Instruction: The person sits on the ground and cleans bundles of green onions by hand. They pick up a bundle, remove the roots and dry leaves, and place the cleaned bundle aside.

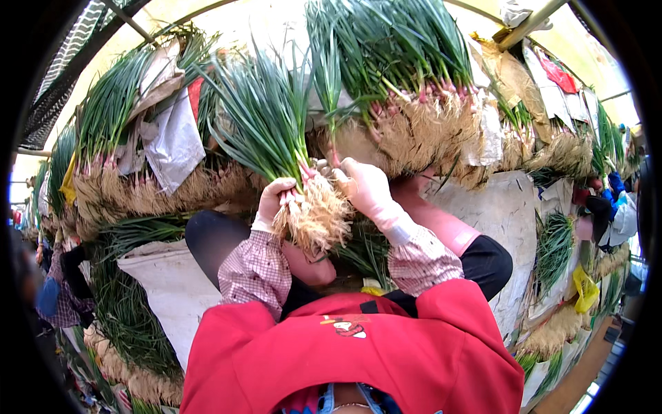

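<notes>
My left hand grips a bunch of green garlic plants low down, at the pinkish stem bases. Its tangled tan roots hang below the fingers, over my lap. Just right of the bunch, the fingers of my right hand are closed around the pink base of a slim stalk, whose leaves rise upward. Both hands seem to wear thin pale gloves; the right fingertips are partly hidden by the roots. Ahead, a large heap of the same plants lies with roots toward me.
More plants with white sheeting lie ahead on the left. White sheets flank my bent knees, and loose greens lie at left. A yellow bag is at right. Other people sit at both sides.
</notes>
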A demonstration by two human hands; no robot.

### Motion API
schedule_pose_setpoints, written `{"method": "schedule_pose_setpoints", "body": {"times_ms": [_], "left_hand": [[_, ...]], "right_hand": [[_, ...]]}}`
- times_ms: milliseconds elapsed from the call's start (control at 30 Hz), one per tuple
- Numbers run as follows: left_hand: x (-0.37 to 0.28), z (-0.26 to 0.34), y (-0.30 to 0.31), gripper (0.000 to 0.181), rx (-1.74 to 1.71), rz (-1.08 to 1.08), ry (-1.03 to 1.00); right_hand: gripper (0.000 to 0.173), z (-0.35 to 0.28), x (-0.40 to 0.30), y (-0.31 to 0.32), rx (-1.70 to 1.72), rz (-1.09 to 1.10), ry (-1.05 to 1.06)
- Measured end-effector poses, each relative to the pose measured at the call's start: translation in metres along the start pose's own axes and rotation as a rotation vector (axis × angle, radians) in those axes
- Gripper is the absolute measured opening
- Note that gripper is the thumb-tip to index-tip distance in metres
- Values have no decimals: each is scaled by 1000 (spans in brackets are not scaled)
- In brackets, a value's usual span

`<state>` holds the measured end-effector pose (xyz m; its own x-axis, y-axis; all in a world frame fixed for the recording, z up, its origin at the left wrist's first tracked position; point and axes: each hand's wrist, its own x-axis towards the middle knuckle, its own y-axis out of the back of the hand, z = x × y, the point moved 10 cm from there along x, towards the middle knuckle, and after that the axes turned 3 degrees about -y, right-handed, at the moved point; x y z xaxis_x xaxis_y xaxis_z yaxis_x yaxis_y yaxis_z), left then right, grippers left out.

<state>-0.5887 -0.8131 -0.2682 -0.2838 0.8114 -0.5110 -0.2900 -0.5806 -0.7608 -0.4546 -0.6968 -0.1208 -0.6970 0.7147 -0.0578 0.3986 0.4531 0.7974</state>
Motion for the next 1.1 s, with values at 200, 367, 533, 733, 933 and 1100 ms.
{"method": "schedule_pose_setpoints", "body": {"times_ms": [200,367,533,733,933,1100], "left_hand": [[-32,-2,-18,33,115,-19,-31],[-48,1,-61,35,-16,-230,3],[-35,0,-57,27,66,-192,-104],[-30,-11,-19,40,-23,-178,4],[-69,-7,-123,66,-356,-450,59],[-66,0,-102,67,-211,-403,12]], "right_hand": [[35,-22,-21,-5,88,-407,155],[39,2,29,-24,582,-323,-256],[27,-12,29,-3,-31,354,257],[39,157,-10,-43,-390,-355,-59],[51,70,12,-82,683,-553,-253],[25,5,83,-105,1791,-604,-284]]}}
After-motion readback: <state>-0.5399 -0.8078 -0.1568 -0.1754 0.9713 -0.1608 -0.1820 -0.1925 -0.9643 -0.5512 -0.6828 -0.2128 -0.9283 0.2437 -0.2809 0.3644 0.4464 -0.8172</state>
